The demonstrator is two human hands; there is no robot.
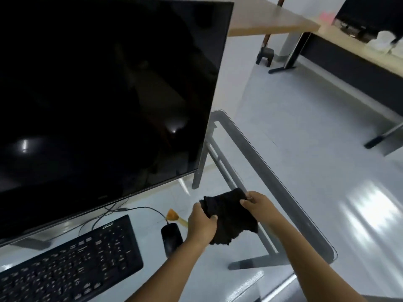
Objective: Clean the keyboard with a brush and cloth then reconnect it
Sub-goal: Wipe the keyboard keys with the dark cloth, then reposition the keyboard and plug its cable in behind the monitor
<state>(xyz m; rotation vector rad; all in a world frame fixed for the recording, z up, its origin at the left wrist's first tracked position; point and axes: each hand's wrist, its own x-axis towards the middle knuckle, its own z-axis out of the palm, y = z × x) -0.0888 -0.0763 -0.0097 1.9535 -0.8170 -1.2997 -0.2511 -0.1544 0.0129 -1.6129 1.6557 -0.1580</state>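
Note:
A black cloth (231, 216) hangs between both hands above the right end of the glass desk (290, 199). My left hand (201, 223) grips its left edge, and my right hand (258, 203) pinches its upper right corner. The black keyboard (69, 264) lies at the lower left on the desk, its cable running back under the monitor. A brush (174, 215) with orange bristles and a pale handle lies on the desk just behind the mouse, partly hidden by my left hand.
A large dark monitor (104, 94) fills the upper left. A black mouse (171, 237) sits right of the keyboard. Beyond the desk's right edge is pale floor, with wooden tables (268, 20) at the back right.

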